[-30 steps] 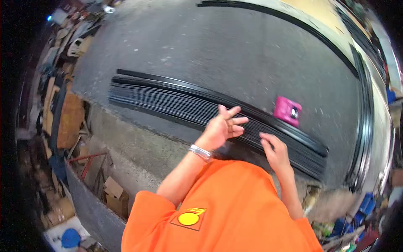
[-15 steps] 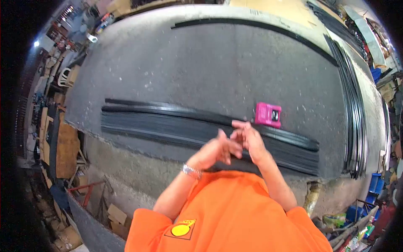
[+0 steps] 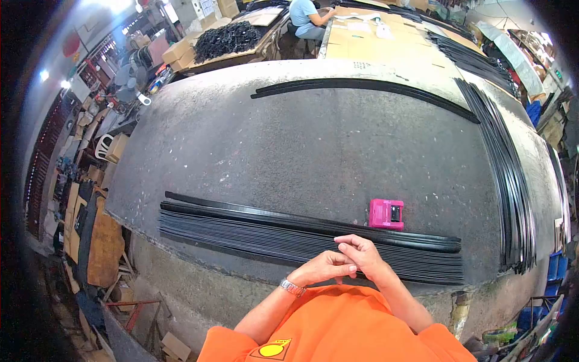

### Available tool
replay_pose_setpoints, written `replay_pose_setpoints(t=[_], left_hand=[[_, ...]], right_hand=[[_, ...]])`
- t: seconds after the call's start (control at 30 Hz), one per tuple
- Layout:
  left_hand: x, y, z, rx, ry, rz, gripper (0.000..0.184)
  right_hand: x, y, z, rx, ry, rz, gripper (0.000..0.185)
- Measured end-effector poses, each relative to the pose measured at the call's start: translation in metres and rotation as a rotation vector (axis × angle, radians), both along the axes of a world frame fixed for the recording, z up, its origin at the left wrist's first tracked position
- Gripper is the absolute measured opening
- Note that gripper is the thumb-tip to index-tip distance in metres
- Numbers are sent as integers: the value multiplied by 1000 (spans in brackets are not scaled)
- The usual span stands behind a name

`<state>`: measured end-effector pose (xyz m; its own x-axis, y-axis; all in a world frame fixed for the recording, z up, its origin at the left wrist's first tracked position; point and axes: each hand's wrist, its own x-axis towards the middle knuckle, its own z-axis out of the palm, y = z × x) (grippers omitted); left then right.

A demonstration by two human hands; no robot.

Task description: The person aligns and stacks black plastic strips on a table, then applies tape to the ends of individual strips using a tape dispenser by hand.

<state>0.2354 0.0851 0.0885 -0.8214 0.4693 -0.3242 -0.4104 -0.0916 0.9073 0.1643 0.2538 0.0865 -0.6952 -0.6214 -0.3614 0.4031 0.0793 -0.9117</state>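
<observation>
My left hand (image 3: 324, 268), with a metal watch on the wrist, meets my right hand (image 3: 365, 258) in front of my orange shirt. Their fingers touch and partly overlap, loosely stretched, and nothing shows in either hand. Both are above the near edge of a bundle of long black strips (image 3: 241, 228) laid side by side on the dark table (image 3: 289, 151). Along the far side of that bundle lie a few wider, glossy black strips (image 3: 416, 240). Just beyond them sits a small bright pink plastic box (image 3: 384, 214) with a black part on its right side.
More black strips (image 3: 362, 84) curve across the table's far side, and a thick bundle of strips (image 3: 512, 199) lies along the right. Behind, a person in a blue shirt (image 3: 307, 18) sits at a cardboard-covered table (image 3: 392, 42). A heap of black pieces (image 3: 226, 42) lies back left.
My view has tilted up, bringing the seated person and back tables into sight. My hands, apart and blurred before, have come together. The strips and pink box appear unmoved on the table.
</observation>
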Motion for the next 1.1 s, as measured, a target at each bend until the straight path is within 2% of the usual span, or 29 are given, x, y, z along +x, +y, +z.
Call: replay_pose_setpoints(t=[0.2, 0.33, 0.53, 0.83, 0.87, 0.97, 1.0, 1.1], left_hand=[[-6, 10, 5, 30, 39, 11, 34], [-6, 9, -2, -19, 37, -35, 34], [5, 16, 0, 47, 51, 85, 32], [8, 12, -7, 13, 42, 55, 28], [8, 12, -8, 9, 42, 63, 26], [10, 13, -21, 112, -21, 231, 20], [10, 11, -26, 287, -189, 283, 22], [13, 11, -36, 570, -190, 314, 34]], right_hand=[[-2, 3, -3, -63, -16, -154, 30], [-4, 7, 1, -43, -12, -63, 30], [1, 4, 1, -91, 23, -92, 32], [7, 9, 9, -53, -26, -36, 32], [7, 8, 6, -57, 37, -50, 32], [8, 7, 4, -76, 193, -87, 35], [9, 7, 9, -87, 221, -98, 36], [14, 8, 30, -130, 223, -98, 37]])
